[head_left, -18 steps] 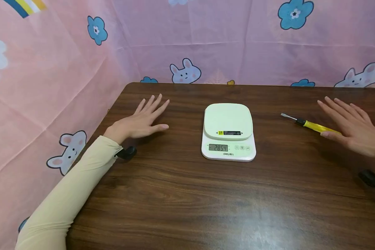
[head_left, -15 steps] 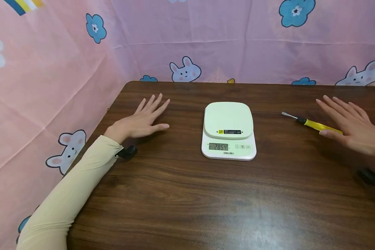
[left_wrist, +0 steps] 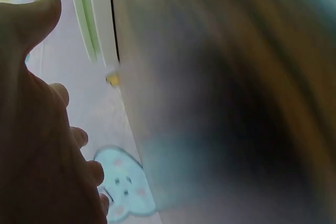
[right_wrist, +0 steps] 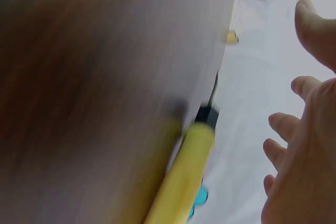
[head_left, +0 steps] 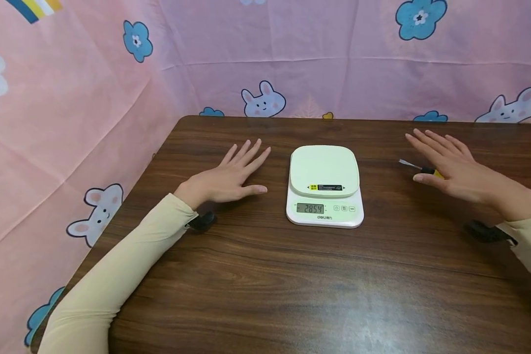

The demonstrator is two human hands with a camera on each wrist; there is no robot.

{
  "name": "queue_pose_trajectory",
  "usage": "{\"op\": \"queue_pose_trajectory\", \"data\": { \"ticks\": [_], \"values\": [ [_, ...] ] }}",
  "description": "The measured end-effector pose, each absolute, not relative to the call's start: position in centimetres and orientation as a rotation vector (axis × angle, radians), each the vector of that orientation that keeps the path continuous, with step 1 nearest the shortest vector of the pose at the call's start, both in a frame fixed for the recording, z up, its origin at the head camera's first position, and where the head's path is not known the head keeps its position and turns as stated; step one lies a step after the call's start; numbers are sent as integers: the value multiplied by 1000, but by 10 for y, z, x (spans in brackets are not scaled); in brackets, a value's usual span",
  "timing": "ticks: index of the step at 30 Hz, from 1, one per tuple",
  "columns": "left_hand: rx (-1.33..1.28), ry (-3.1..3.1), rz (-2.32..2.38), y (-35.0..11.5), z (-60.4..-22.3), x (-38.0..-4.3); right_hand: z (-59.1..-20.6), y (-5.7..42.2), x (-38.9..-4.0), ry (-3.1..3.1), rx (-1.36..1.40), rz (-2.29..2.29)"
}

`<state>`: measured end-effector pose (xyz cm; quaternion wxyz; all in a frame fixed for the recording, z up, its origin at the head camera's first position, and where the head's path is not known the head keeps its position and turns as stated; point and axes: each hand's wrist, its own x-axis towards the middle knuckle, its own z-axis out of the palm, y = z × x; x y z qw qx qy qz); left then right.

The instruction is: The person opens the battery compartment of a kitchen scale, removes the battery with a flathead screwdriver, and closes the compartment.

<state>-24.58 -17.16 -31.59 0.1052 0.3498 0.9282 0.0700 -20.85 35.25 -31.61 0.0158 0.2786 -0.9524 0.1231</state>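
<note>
A white kitchen scale (head_left: 325,169) stands mid-table, its display showing 2854. To its left, my left hand (head_left: 225,178) is spread with straight fingers and holds nothing. On the other side my right hand (head_left: 451,166), fingers likewise extended, hovers over a screwdriver (head_left: 434,172). The hand hides most of the handle in the head view; the flat metal tip and black collar show. In the right wrist view the screwdriver's yellow handle (right_wrist: 184,174) lies along the tabletop, apart from the fingers. The left wrist view shows the scale's edge (left_wrist: 100,19) beyond my thumb.
The dark wood table (head_left: 265,285) has rounded far corners. A pink patterned curtain (head_left: 309,44) hangs right behind it and along the left side. A black strap (head_left: 202,222) sits at my left wrist, another (head_left: 486,231) at my right.
Both hands have moved inward toward the scale, the left one rightward and the right one leftward, now covering most of the screwdriver's handle. Scale and screwdriver stay where they were.
</note>
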Motion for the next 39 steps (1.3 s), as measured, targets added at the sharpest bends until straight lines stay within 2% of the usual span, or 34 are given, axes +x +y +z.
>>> {"op": "queue_pose_trajectory", "data": {
  "ticks": [13, 22, 39],
  "values": [
    [1157, 2633, 253, -123, -322, -224, -319, 282, -237, -3003, 1023, 446],
    [1162, 2574, 275, -108, -325, -211, -319, 247, -250, -3060, 1071, 452],
    [1112, 2566, 269, -94, -327, -208, -321, 235, -254, -3169, 1033, 546]
  ]
}}
